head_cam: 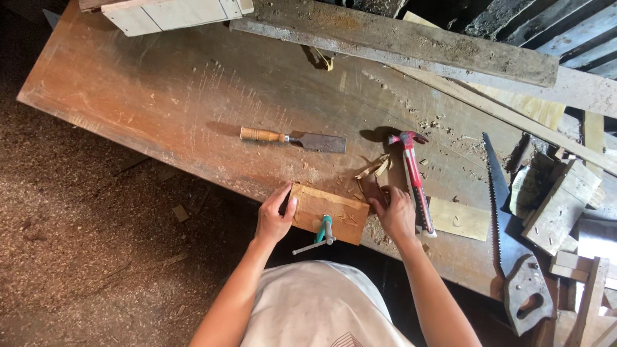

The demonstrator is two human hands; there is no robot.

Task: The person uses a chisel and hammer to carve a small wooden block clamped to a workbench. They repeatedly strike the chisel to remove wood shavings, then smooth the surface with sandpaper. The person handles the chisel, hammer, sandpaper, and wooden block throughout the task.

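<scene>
At lower centre, a clamped wooden block [329, 213] on the table [160, 96] is being steadied, the left hand [274, 217] gripping its end, the right hand [395, 215] closed on a dark piece [371, 191].

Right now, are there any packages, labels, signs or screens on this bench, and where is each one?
No packages, signs or screens are in view.
Hammer: right of the right hand; red and white grip, possibly a maker's label, too small to tell.
Shirt: bottom centre; off-white, with a small dark red printed mark at the lower edge.
</scene>
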